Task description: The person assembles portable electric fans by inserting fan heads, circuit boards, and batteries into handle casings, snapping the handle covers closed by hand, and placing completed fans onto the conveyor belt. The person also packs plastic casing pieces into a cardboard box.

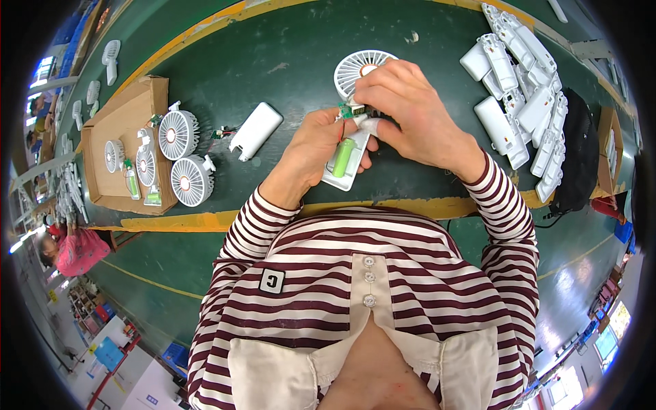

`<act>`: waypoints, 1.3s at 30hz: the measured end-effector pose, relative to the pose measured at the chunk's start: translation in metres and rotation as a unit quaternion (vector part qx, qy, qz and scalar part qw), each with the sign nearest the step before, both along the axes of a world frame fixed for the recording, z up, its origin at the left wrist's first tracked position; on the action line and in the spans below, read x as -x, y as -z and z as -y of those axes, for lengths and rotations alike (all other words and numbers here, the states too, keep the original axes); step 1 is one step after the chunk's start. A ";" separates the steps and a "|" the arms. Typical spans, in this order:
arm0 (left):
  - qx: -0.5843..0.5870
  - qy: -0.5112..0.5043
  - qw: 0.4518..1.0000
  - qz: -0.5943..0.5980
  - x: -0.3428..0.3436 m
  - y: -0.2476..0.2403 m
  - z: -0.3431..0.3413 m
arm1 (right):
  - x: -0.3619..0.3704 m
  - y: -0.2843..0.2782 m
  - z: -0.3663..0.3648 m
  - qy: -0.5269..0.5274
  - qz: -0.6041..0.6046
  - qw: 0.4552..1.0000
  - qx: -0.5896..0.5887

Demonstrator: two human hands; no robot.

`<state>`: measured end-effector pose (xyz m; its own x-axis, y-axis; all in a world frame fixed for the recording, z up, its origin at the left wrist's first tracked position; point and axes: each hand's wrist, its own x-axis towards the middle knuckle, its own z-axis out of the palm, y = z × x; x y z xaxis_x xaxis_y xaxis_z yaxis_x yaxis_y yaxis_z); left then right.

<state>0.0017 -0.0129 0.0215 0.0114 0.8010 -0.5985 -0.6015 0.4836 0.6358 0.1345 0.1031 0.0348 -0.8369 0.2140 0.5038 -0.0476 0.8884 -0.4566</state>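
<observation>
A white handheld fan [365, 66] lies between my hands, its round grille pointing away from me and its handle half [333, 179] toward me. The handle is uncovered and a green cylindrical battery [344, 158] sits in it. Closed around the handle's left side, my left hand [316, 147] has its thumb near a small green circuit board [350, 111]. My right hand [410, 113] grips the fan at the neck, where head and handle meet. Its fingers partly cover the grille and hide the exact contact.
Left of my hands lies a white handle shell [257, 131], beside a small wired board [222, 133]. Farther left, white fan heads [192, 180] lie by and in a cardboard tray [102, 137]. White handle parts [502, 133] are heaped at right, beside black fabric [576, 150]. A person [78, 251] sits far left.
</observation>
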 end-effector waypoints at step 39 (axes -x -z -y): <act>-0.047 -0.136 0.989 0.018 -0.002 -0.013 -0.007 | -0.004 0.010 0.014 0.059 -0.058 0.981 0.175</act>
<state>0.0033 -0.0061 0.0346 -0.1927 0.8293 -0.5246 -0.7242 0.2406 0.6463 0.1384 0.0895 0.0246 -0.7377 0.4827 0.4719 -0.0233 0.6805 -0.7324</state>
